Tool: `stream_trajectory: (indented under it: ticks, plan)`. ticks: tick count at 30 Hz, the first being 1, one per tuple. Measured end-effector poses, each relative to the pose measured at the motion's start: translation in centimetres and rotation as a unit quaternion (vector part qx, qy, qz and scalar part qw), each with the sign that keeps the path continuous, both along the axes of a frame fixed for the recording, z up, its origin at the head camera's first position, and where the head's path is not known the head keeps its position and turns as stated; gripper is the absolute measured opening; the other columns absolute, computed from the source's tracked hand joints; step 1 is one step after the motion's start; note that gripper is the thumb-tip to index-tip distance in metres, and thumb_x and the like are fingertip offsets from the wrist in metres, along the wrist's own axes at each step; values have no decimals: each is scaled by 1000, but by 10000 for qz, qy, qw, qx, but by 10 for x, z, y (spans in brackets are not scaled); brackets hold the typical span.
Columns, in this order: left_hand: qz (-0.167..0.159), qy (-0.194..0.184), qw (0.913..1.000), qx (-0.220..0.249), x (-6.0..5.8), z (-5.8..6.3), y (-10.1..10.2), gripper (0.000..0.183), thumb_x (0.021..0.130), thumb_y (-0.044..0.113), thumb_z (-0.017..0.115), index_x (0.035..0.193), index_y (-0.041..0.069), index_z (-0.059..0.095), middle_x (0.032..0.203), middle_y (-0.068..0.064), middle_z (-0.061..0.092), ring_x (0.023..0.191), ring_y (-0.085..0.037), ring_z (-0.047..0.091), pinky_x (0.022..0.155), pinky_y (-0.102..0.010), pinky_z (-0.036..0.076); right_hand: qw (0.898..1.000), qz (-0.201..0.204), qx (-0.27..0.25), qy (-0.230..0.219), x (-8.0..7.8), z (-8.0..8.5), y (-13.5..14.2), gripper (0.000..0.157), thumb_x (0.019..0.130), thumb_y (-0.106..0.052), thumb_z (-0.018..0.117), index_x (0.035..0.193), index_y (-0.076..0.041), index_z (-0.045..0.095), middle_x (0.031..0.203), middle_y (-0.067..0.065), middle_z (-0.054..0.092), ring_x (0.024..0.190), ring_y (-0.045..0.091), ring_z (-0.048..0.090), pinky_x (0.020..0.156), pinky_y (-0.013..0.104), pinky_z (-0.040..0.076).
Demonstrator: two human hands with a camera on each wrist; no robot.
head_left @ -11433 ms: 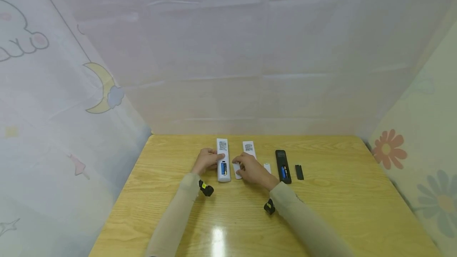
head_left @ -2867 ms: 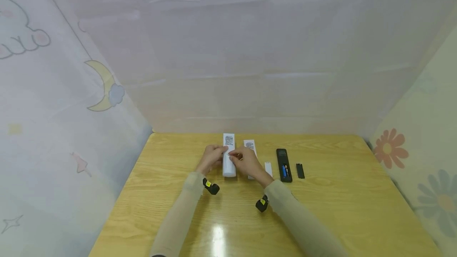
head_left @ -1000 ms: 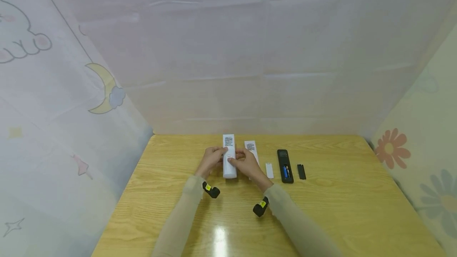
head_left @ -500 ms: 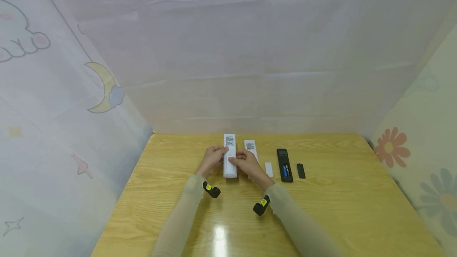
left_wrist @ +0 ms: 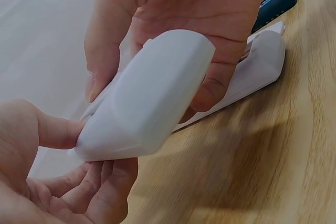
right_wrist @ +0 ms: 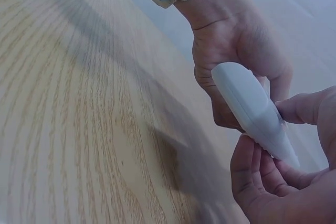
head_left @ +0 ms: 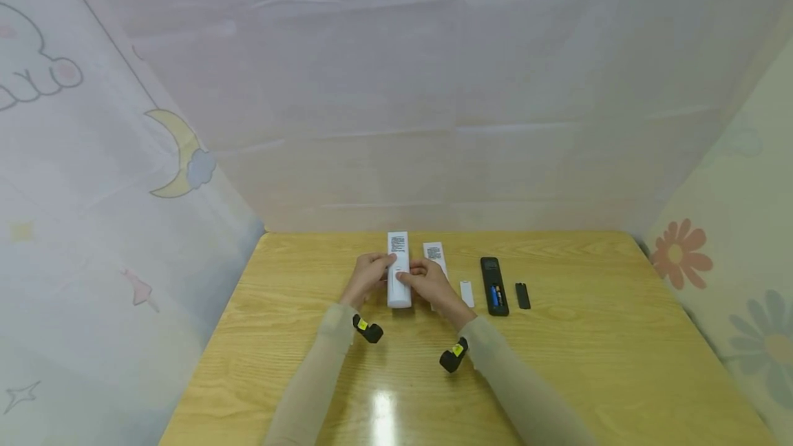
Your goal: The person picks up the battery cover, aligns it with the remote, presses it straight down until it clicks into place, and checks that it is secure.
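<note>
A white remote control (head_left: pixel 398 288) is held raised just over the table, its labelled back up and a cover over its battery compartment. My left hand (head_left: pixel 367 277) grips its left side, thumb on the back and fingers curled underneath, as the left wrist view shows. From the other side my right hand (head_left: pixel 435 288) grips it, thumb (right_wrist: pixel 302 109) pressed on the cover area. Partly hidden behind that hand lies a second white remote (head_left: pixel 434 253). To its right is a loose white battery cover (head_left: pixel 467 294).
Farther right, a black remote (head_left: pixel 491 270) lies back up, batteries (head_left: pixel 497 296) showing in its uncovered compartment. Beside it rests a black battery cover (head_left: pixel 523 296). The wooden table (head_left: pixel 595 363) meets fabric-covered walls at the back and sides.
Earlier, the held remote lay with a blue battery exposed while my right hand touched a white cover beside it. Now the compartment is covered and the remote raised. The last second shows almost no motion.
</note>
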State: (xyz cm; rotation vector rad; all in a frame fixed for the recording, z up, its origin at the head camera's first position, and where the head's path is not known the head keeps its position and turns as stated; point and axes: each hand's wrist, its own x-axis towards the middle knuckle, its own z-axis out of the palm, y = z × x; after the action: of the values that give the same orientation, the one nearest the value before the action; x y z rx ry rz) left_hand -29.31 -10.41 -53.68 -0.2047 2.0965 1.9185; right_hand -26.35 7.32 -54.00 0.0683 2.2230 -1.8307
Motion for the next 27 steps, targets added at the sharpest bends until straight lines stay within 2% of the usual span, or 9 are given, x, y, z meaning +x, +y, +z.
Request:
stream_trajectory:
  ticks: [15,27]
  plan:
    - [-14,44,9999,-115,1,-1,-3,42,108,34,64,128,-2,71,127,-15,72,112,-26,71,98,-40,62,10000,67,-6,-53,0,2,-1,45,98,-28,78,130,0,63,116,14,68,98,23,64,86,38,58]
    - [58,42,9998,-173,0,-1,-3,45,107,35,65,131,-2,70,128,-16,72,113,-26,72,98,-41,62,9999,25,-113,-31,2,2,-2,46,97,-28,79,131,-1,63,117,14,67,100,23,63,86,38,58]
